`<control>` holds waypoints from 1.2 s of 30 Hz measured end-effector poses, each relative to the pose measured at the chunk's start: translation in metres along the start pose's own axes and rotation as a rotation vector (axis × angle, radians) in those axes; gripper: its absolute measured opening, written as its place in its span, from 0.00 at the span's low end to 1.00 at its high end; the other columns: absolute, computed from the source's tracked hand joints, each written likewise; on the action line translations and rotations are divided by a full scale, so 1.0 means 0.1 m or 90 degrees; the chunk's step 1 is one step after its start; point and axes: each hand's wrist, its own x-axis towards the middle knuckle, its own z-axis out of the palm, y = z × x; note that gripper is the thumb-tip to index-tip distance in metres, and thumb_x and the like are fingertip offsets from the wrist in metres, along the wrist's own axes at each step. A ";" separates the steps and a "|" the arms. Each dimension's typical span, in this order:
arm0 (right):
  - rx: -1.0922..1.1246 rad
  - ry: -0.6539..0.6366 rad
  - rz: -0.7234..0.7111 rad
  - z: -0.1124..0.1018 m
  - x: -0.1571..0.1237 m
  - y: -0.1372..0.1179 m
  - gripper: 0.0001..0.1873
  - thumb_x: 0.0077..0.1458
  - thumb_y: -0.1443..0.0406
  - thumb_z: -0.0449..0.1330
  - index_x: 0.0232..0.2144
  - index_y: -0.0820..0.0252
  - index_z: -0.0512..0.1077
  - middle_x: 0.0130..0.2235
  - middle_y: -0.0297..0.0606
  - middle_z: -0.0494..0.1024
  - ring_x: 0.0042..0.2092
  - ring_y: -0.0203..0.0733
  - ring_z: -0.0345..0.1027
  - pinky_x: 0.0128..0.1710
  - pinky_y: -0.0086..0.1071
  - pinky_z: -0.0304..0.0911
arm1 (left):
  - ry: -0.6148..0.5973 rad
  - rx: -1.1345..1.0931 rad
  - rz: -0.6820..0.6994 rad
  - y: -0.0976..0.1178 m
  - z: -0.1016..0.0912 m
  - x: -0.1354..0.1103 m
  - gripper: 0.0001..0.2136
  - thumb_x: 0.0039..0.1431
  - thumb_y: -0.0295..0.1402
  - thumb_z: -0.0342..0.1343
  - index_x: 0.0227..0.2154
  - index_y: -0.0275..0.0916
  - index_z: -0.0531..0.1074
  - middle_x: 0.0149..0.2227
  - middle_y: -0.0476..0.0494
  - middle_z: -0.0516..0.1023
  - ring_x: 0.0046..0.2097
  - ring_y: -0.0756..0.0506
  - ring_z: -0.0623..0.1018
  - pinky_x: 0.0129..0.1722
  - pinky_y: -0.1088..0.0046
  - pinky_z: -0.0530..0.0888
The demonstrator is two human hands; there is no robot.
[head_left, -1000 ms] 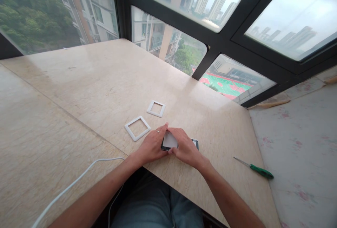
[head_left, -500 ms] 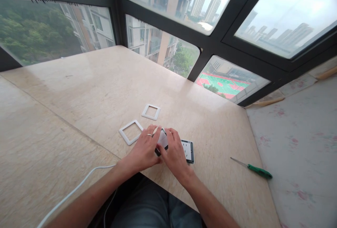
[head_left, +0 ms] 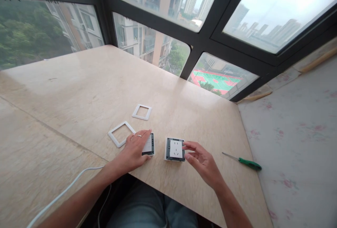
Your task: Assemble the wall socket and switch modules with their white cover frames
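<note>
My left hand (head_left: 135,152), with a ring on one finger, lies over a square module (head_left: 148,147) with a white face and dark grey frame. Its thumb is at the near edge and the fingers reach across the top, hiding much of the face. To the right, a wall socket (head_left: 176,149) sits face up on the table, its white slotted face set in a dark grey frame on a white base. My right hand (head_left: 201,159) is open at the socket's right edge, thumb and fingers apart; whether the fingertips touch it I cannot tell.
Two white square cover frames lie beyond my left hand, a larger frame (head_left: 113,138) and a smaller frame (head_left: 142,117). A green-handled screwdriver (head_left: 250,163) rests at the right by the wall. A white cable (head_left: 71,185) runs along the left. Windows border the table (head_left: 86,77).
My hands have moved apart. The module between them is now down at the left under my left hand. My right hand has moved right to the socket's far side, uncovering its face.
</note>
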 end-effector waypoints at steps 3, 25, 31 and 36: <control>-0.102 0.083 0.035 -0.52 -0.08 0.24 0.20 0.58 0.54 0.59 0.48 0.58 0.72 0.49 0.47 0.76 0.49 0.46 0.74 0.45 0.41 0.74 | 0.004 0.009 0.009 -0.06 0.04 -0.02 0.36 0.52 0.32 0.56 0.64 0.40 0.53 0.65 0.34 0.61 0.66 0.34 0.60 0.62 0.49 0.59; -0.719 0.075 0.251 -2.32 -0.70 1.24 0.23 0.47 0.75 0.51 0.44 0.62 0.76 0.45 0.46 0.77 0.49 0.47 0.71 0.50 0.38 0.63 | 0.054 0.054 0.120 -0.29 0.08 0.09 0.30 0.62 0.50 0.50 0.61 0.37 0.61 0.61 0.35 0.68 0.61 0.34 0.69 0.58 0.55 0.69; -0.704 0.228 0.221 -2.00 -0.66 0.99 0.13 0.52 0.66 0.53 0.37 0.57 0.75 0.43 0.41 0.76 0.43 0.47 0.72 0.39 0.35 0.64 | 0.046 0.032 0.113 -0.25 0.08 0.07 0.27 0.63 0.46 0.51 0.60 0.37 0.60 0.61 0.33 0.67 0.62 0.33 0.67 0.58 0.52 0.69; -0.577 0.277 0.046 -1.62 -0.49 0.63 0.11 0.49 0.63 0.53 0.35 0.58 0.72 0.38 0.40 0.76 0.41 0.47 0.73 0.40 0.37 0.66 | 0.026 -0.011 0.072 -0.13 0.01 0.04 0.26 0.61 0.40 0.53 0.60 0.38 0.59 0.62 0.34 0.66 0.64 0.34 0.65 0.60 0.51 0.67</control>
